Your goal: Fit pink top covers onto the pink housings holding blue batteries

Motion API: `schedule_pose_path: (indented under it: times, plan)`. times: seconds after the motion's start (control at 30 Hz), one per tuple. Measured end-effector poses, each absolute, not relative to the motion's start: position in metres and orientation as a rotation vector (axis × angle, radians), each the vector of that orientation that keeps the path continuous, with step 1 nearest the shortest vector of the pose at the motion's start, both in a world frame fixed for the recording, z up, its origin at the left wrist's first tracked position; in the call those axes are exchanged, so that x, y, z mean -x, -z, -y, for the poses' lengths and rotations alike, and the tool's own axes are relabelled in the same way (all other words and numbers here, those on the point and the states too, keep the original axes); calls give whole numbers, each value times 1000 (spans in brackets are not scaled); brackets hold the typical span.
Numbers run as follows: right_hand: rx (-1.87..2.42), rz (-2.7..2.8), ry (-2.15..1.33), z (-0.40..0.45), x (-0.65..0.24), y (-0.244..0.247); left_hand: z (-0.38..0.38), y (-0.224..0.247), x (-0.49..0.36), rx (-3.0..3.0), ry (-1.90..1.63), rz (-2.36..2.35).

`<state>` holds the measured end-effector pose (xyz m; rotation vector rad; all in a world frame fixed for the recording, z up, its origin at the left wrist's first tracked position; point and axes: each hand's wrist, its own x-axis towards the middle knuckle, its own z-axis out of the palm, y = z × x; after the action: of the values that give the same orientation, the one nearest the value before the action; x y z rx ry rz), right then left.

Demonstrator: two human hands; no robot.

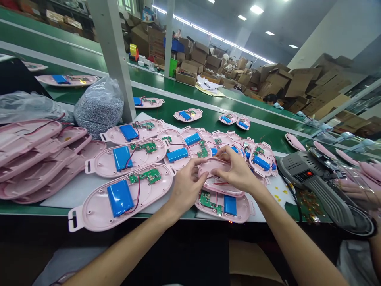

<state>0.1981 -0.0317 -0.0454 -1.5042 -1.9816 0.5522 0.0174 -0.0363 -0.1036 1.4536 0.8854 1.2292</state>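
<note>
Both of my hands hold a pink shell point(222, 183) at the centre, above another pink shell with a green board and a blue battery point(230, 205). My left hand point(188, 183) grips its left edge, thumb on top. My right hand point(233, 169) pinches its upper edge, fingers bent and thumb on the inside. Red wire shows in the held shell. Left of my hands lie several open pink shells point(98, 210), each with a blue battery point(120, 198), a green circuit board point(153, 176) and red and black wires. More such shells overlap just behind my hands.
Stacked pink shells point(35, 159) and a bag of small grey parts point(99, 105) stand left, beside a white post point(114, 51). A grey machine point(315, 178) is at right, near another person's hand point(351, 186). Shells rest on the green belt point(166, 115).
</note>
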Motion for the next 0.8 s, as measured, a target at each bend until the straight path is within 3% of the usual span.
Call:
schedule_pose_path:
  times: [0.3, 0.53, 0.8]
  plan:
    - [1574, 1912, -454, 33, -183, 43, 29, 102, -18, -1400, -1214, -860]
    - [1370, 2115, -629, 43, -198, 18, 30, 103, -19, -1330, -1247, -830]
    - [1603, 2441, -156, 45, -179, 18, 30, 103, -21, -1285, -1270, -848]
